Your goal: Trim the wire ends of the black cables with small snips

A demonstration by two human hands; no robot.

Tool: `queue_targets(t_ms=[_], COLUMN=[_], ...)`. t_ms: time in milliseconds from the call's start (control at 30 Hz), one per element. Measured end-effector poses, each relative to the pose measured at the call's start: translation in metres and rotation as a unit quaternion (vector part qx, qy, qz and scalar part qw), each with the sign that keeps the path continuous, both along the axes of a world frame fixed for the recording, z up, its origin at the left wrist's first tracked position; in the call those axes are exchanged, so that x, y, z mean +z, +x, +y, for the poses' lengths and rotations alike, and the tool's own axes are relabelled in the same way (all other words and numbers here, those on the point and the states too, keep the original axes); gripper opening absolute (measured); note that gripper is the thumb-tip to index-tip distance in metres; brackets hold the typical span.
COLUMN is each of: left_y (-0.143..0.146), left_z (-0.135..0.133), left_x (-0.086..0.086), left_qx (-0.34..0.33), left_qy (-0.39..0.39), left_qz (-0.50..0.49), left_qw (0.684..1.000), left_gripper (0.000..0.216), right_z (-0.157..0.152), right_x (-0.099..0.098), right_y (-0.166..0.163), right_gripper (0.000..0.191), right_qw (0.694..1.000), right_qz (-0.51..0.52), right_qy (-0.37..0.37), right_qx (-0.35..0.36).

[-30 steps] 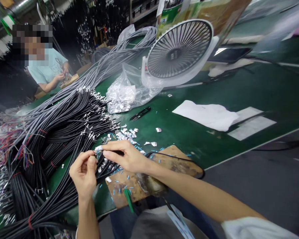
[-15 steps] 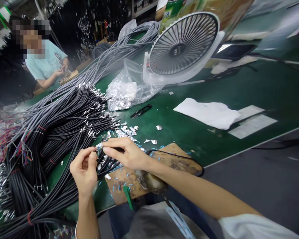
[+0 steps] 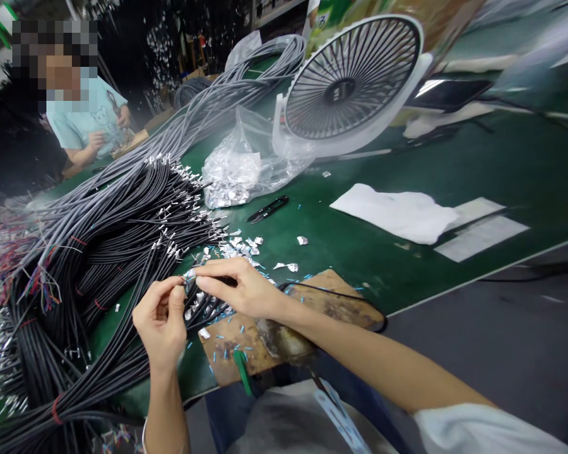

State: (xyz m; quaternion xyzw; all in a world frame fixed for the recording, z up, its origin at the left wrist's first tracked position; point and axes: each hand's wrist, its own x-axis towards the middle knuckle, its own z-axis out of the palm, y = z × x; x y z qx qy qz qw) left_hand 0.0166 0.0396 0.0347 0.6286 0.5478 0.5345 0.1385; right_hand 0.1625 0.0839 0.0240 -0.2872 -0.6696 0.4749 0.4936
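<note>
My left hand [image 3: 161, 318] is closed, its thumb and forefinger pinching at a small cable end [image 3: 189, 275] with whitish, foil-like and bluish bits. From the other side my right hand [image 3: 243, 289] pinches the same end between thumb and forefinger. Fingertips hide much of it, so the fine wires cannot be told apart. Black cables [image 3: 123, 221] with stripped silvery tips lie bundled to the left, several tied with red bands. Beneath my hands are foil scraps [image 3: 239, 247] and a stained wooden board [image 3: 230, 343] strewn with short blue pieces.
Black thread snips [image 3: 267, 209] lie beyond the scraps, near a clear plastic bag [image 3: 236, 173] of foil bits. A white fan [image 3: 353, 82] stands behind. White paper [image 3: 392, 213] lies to the right. Grey cables [image 3: 208, 113] run toward the back, where a person [image 3: 88, 120] sits.
My two hands keep their pinch on the cable end, almost unmoved. The view has shifted slightly. Across the table, the other person's hands have moved apart.
</note>
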Motion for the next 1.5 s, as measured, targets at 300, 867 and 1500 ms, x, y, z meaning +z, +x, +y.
queue_targets(t_ms=[300,867,1500], left_y=[0.001,-0.005,0.002], left_z=[0.0,0.009,0.003], left_x=[-0.005,0.011,0.006], left_qx=[0.102,-0.12,-0.014], left_qy=[0.097,-0.262,-0.099], left_qz=[0.17,-0.154,0.0], left_qw=[0.975,0.945,0.995], left_gripper=[0.003,0.056,0.024], right_z=[-0.004,-0.008,0.001], right_x=[-0.001,0.002,0.001], right_y=[-0.001,0.002,-0.001], right_gripper=[0.032,0.025,0.011], right_qw=[0.995,0.993,0.997], right_qz=[-0.063,-0.088,0.015], right_qy=[0.021,0.045,0.0], right_qx=[-0.079,-0.058,-0.077])
